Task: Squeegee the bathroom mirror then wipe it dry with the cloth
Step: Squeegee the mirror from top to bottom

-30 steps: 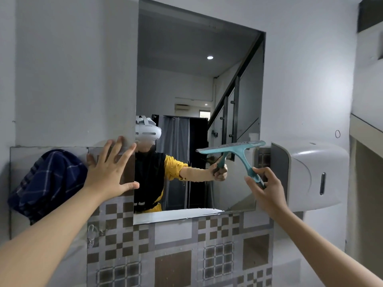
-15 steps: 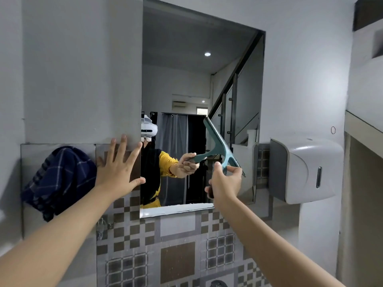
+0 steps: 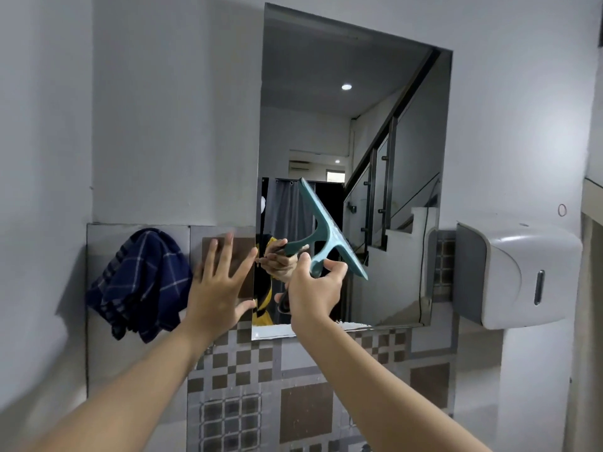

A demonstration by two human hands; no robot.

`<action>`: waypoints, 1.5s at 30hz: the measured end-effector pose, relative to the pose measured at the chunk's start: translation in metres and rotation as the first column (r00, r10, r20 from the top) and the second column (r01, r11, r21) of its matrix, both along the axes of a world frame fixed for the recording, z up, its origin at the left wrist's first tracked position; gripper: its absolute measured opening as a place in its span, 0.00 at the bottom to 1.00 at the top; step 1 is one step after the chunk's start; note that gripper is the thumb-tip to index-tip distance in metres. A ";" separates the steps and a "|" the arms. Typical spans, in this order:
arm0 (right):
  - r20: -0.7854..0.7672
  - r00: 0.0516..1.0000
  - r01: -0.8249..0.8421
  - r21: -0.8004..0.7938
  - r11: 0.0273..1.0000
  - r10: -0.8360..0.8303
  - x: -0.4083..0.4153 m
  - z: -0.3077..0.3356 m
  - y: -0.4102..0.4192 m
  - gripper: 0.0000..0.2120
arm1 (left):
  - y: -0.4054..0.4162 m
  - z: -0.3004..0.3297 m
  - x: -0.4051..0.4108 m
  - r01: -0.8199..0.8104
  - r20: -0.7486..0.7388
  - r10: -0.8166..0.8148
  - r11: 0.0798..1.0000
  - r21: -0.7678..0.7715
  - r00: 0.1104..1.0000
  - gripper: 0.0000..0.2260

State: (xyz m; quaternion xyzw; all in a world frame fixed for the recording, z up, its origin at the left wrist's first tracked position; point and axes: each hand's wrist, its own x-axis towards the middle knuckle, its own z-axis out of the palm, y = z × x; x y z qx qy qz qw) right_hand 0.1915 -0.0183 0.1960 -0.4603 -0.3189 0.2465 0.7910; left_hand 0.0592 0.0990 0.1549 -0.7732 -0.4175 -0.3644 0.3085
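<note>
Cloth (image 3: pixel 140 282): one, navy plaid, hung bunched on the wall left of the mirror.
Left hand (image 3: pixel 218 288): fingers spread flat, pressed by the mirror's left edge.
Squeegee (image 3: pixel 329 233): one, teal, T-shaped, blade tilted, handle gripped by the right hand (image 3: pixel 313 295).
Mirror (image 3: pixel 375 109): one, frameless, wall-mounted.
Dispenser (image 3: pixel 522 275): one, white.

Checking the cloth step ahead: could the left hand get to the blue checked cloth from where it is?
Probably yes. The left hand is spread open and holds nothing, right beside the blue checked cloth hanging on the wall, with nothing between them.
</note>
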 end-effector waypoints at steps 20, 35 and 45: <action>0.565 0.813 0.128 0.065 0.990 -0.142 0.022 -0.051 -0.009 0.10 | 0.000 -0.024 0.000 0.006 0.010 -0.006 1.000 -0.001 1.000 0.49; 0.894 0.367 0.214 0.188 0.959 -0.257 0.135 -0.053 -0.009 0.17 | 0.006 -0.041 -0.002 -0.011 0.005 0.012 0.998 -0.062 1.000 0.44; 0.932 0.232 0.215 0.230 0.949 -0.279 0.190 -0.050 -0.013 0.18 | 0.004 -0.040 -0.001 -0.024 0.010 0.025 0.993 -0.116 1.000 0.43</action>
